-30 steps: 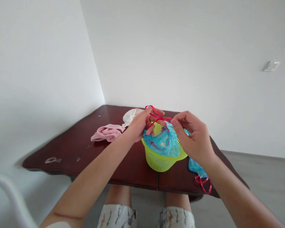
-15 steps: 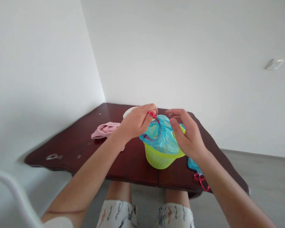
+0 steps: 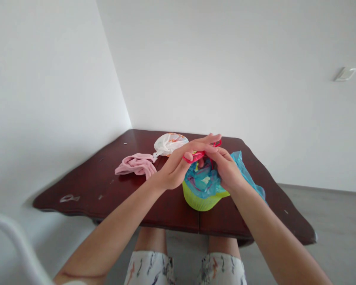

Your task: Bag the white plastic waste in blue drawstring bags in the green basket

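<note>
A blue plastic bag (image 3: 203,184) with a red drawstring (image 3: 197,156) lies bunched in the mouth of a yellow-green basket (image 3: 200,201). My left hand (image 3: 180,164) is over the basket's left side, fingers stretched and the drawstring looped round its thumb and across toward its fingers. Against those fingertips, my right hand (image 3: 230,170) has curled fingers on the drawstring; its exact hold is partly hidden. More blue plastic (image 3: 249,174) spreads over the table beyond my right wrist.
The basket stands on a dark red wooden table (image 3: 166,209) with wavy edges. Left of it lies a folded pink cloth (image 3: 136,164). A knotted white plastic bag (image 3: 170,143) with orange print sits behind my left hand. White walls border the table.
My right hand, earlier apart and open, has come in against my left. The drawstring is now stretched across my left hand. Blue plastic on the right has moved back from the front edge.
</note>
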{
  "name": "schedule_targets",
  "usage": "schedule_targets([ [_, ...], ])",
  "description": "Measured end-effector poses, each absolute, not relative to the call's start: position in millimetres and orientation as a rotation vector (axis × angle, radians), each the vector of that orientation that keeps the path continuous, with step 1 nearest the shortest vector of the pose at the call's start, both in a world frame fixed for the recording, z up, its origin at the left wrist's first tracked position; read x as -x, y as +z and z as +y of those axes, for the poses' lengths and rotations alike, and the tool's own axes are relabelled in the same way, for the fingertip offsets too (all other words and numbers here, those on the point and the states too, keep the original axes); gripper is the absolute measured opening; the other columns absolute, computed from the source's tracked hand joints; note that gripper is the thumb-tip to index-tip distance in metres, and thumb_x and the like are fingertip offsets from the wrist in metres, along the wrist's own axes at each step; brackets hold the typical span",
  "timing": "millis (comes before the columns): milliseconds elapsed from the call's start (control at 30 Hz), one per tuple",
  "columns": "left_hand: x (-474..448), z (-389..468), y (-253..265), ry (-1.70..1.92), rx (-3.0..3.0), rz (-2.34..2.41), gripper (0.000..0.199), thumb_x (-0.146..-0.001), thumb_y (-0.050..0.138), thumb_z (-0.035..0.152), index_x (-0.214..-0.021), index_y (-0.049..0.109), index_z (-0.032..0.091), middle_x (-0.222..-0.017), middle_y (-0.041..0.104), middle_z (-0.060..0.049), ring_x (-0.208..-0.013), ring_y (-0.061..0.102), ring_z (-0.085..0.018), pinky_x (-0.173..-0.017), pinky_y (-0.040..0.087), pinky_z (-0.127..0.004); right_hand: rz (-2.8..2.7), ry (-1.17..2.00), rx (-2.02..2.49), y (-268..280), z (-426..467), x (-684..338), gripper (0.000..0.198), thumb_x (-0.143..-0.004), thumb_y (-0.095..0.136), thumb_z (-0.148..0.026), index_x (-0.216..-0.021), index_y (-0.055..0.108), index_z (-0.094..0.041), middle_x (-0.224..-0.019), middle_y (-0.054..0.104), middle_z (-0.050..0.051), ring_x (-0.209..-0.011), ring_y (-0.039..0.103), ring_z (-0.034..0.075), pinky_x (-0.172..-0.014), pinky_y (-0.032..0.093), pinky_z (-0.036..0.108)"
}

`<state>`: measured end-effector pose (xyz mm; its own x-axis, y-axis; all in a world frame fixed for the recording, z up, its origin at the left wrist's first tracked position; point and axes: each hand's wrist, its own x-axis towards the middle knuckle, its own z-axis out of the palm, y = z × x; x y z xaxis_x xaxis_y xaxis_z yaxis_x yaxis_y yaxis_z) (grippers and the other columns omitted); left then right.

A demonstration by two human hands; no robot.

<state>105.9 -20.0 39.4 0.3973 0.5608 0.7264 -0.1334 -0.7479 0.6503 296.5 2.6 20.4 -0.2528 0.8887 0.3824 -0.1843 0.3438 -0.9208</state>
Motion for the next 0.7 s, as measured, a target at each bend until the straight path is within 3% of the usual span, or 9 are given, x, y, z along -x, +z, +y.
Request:
schedule_targets([
  [100,-107.5,-15.8,26.1,1.389,-1.867,0.373,0.065,-0.119,0.047,0.08,-0.116,0.084,0.027,-0.134,0.088,-0.019,-0.156,0.07,-0.039,-0.117,0.062,-0.056,-1.323,1.225,0.72,16.1,4.1,-301.3,0.058,-0.095,0.087,-0.081,-0.076,0.075,-0.027,-0.077,0.078,0.004,-0.078,0.076,0.025,-0.068,0.063,0.035],
  [200,-106.8,-8.4,9.5,1.511,-1.655,0.403,0.066,-0.12,0.043,0.081,-0.103,0.079,0.028,-0.093,0.087,-0.012,-0.145,0.077,-0.037,-0.122,0.059,-0.058,-1.211,1.227,0.738,17.2,9.1,-313.6,0.054,-0.095,0.087,-0.079,-0.084,0.08,-0.027,-0.08,0.08,0.005,-0.077,0.076,0.025,-0.068,0.063,0.035],
  [333,-95.9,0.3,-4.7,1.616,-1.519,0.457,0.06,-0.12,0.053,0.076,-0.094,0.076,0.027,-0.051,0.054,0.002,-0.108,0.087,-0.031,-0.123,0.058,-0.053,-1.124,1.04,0.788,12.8,21.1,-346.3,0.063,-0.091,0.089,-0.085,-0.083,0.08,-0.024,-0.074,0.075,0.004,-0.064,0.064,0.016,-0.061,0.054,0.03],
  [400,-89.9,2.6,-7.2,1.574,-1.524,0.484,0.059,-0.119,0.057,0.075,-0.09,0.073,0.027,-0.046,0.042,0.006,-0.086,0.082,-0.028,-0.117,0.061,-0.052,-1.137,0.894,0.839,5.3,26.6,-363.0,0.068,-0.091,0.087,-0.089,-0.077,0.076,-0.023,-0.069,0.072,0.003,-0.06,0.058,0.014,-0.058,0.048,0.029],
  [500,-84.6,2.0,-9.0,1.524,-1.519,0.512,0.059,-0.118,0.058,0.075,-0.085,0.066,0.027,-0.045,0.036,0.008,-0.066,0.066,-0.023,-0.103,0.065,-0.048,-1.149,0.688,0.925,-7.6,32.1,-379.7,0.073,-0.092,0.083,-0.093,-0.07,0.072,-0.023,-0.064,0.068,0.003,-0.055,0.052,0.013,-0.054,0.041,0.029],
  [600,-81.0,-1.8,-11.5,1.5,-1.548,0.529,0.056,-0.119,0.06,0.069,-0.084,0.065,0.026,-0.045,0.036,0.008,-0.06,0.053,-0.02,-0.084,0.061,-0.04,-1.144,0.568,0.975,-16.1,35.2,-386.6,0.075,-0.094,0.082,-0.093,-0.07,0.073,-0.023,-0.062,0.066,0.003,-0.054,0.048,0.013,-0.051,0.037,0.03],
  [700,-75.1,-7.2,-13.4,1.407,-1.623,0.622,0.051,-0.123,0.057,0.061,-0.089,0.069,0.024,-0.049,0.04,0.007,-0.058,0.05,-0.018,-0.067,0.048,-0.032,-1.145,0.56,0.981,-19.3,37.0,-388.5,0.075,-0.095,0.08,-0.094,-0.073,0.074,-0.023,-0.062,0.064,0.002,-0.052,0.046,0.013,-0.049,0.036,0.03],
])
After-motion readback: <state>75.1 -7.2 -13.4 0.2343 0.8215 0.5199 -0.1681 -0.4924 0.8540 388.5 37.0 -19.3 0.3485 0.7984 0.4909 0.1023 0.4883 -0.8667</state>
